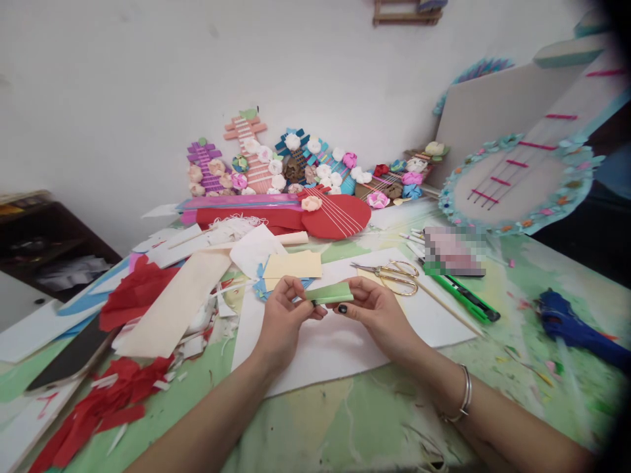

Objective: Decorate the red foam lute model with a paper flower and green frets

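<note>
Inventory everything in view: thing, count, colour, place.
Small paper strip: 1, green, centre
Flat paper sheet: 1, white, centre
Paper cards: 2+, yellow, centre
Metal scissors: 1, gold-handled, right
Plastic box cutter: 1, green, right
Glue gun: 1, blue, right
Crumpled paper scraps: several, red, left
Wide paper piece: 1, cream, left
Flowered stringed models: several, multicoloured, back
Large stringed model: 1, white and turquoise, right
Shelf unit: 1, brown, left
Tabletop: 1, green, beneath
Left hand: 1, bare, gripping strip
Right hand: 1, bare, gripping strip
</note>
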`<state>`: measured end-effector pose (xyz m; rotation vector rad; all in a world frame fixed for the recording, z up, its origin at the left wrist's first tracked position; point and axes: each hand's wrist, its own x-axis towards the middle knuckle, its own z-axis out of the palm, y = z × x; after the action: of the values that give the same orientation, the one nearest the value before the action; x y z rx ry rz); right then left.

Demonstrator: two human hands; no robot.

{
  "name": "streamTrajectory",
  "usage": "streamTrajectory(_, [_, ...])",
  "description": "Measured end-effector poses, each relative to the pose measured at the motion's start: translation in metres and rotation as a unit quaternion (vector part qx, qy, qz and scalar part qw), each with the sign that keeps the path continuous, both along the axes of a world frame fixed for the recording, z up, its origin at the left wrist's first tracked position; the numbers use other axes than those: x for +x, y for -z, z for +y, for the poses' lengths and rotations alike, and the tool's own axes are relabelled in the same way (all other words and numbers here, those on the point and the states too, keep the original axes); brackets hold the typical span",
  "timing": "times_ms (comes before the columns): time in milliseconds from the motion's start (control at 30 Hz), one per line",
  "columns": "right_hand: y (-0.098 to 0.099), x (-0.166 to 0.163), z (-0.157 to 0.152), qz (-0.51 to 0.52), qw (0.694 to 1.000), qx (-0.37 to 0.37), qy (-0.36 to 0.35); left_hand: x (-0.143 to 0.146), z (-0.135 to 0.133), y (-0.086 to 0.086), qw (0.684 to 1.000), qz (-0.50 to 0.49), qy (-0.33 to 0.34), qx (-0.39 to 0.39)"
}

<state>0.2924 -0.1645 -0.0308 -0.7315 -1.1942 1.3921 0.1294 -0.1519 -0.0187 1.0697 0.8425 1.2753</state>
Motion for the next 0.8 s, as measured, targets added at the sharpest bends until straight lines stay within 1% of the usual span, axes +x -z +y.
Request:
streamTrajectory(67, [-0.0013, -0.0011, -0.0016, -0.004, 1.0, -0.004, 0.001, 0.0006, -0.0014, 0.0, 1.0, 0.003, 0.015, 0.001])
streamTrajectory(200, [-0.0006, -0.0017, -0.0036, -0.008, 0.999, -0.01, 0.03, 0.0015, -0.0026, -0.0007, 1.0, 0.011, 0.026, -0.002])
streamTrajectory(333, [0.0007, -0.0012, -0.0036, -0.008, 0.999, -0.004, 0.039, 0.0019, -0.0025, -0.0005, 0.999, 0.01, 0.038, -0.014])
streamTrajectory(533, [-0.0023, -0.0004, -0.0026, -0.039, 0.997, 0.008, 0.061, 0.0008, -0.0021, 0.0024, 0.998, 0.005, 0.058, -0.033])
streamTrajectory(733, [-0.0007, -0.0004, -0.0035, -0.037, 0.998, 0.005, 0.048, -0.0007, -0.0013, 0.0048, 0.997, 0.052, 0.06, 0.003])
streamTrajectory(800, [-0.001, -0.0011, -0.0045, -0.038, 0.999, -0.003, 0.037, -0.0003, -0.0011, 0.0043, 0.998, 0.046, 0.052, 0.005])
